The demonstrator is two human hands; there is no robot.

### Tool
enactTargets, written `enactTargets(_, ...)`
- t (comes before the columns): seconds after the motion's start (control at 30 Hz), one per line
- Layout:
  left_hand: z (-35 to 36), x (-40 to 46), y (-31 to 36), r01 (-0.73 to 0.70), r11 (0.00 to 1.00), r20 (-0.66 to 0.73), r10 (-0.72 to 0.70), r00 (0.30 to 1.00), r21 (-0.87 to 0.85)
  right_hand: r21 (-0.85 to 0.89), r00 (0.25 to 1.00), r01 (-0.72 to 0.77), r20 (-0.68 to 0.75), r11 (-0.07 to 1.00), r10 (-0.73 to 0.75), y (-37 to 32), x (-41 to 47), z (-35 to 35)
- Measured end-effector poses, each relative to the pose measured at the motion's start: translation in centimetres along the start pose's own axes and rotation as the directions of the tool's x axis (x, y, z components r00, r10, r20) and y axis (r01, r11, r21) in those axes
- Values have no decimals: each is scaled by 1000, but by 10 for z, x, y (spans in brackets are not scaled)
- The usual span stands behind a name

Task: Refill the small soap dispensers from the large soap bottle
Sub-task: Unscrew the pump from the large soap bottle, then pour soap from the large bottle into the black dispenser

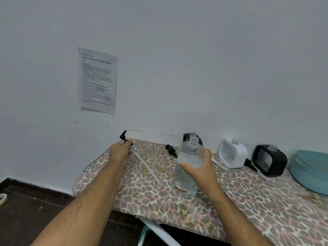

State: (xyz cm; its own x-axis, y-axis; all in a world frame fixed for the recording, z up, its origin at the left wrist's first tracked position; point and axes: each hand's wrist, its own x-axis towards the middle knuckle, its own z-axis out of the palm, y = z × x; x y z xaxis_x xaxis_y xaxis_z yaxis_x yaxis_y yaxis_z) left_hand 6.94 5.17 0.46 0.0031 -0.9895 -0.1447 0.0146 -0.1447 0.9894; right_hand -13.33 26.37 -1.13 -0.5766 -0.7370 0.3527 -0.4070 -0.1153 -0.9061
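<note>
My right hand (198,167) grips the large clear soap bottle (188,174) around its upper body; the bottle's threaded neck is uncapped and it stands on the leopard-print board (248,201). My left hand (120,150) holds a black pump head (124,136) whose long white tube (147,166) slants down over the board toward the bottle. A white small dispenser (232,153) and a black one (269,159) stand to the right by the wall. Another black dispenser (186,137) is partly hidden behind the bottle.
Two loose black pump heads lie on the board, one (171,150) left of the bottle and one (250,164) between the white and black dispensers. A teal basin (310,171) sits at the far right. A printed sheet (97,80) hangs on the wall. Dark floor lies left.
</note>
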Motion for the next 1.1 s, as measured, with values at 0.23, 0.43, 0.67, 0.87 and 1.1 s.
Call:
enactTargets(0.23, 12, 6, -25, 22, 942, 13, -28, 1000, 334, 17, 1000, 5, 5, 1000, -5, -2, -1, 0)
enactTargets(0.43, 19, 10, -38, -14, 856, 21, 4, 1000, 517, 23, 1000, 9, 0, 1000, -9, 1, 1, 0)
enactTargets(0.67, 22, 3, -45, -67, 728, 32, 62, 998, 682, 12, 1000, 12, -6, 1000, -12, 0, 0, 1)
enactTargets(0.87, 23, 2, -52, -135, 583, 78, 121, 990, 801, 19, 1000, 8, 0, 1000, -8, 0, 0, 0)
enactTargets(1.1, 22, -17, -45, -154, 601, 66, 166, 984, 784, 9, 1000, 11, 4, 1000, -11, -2, -1, -1)
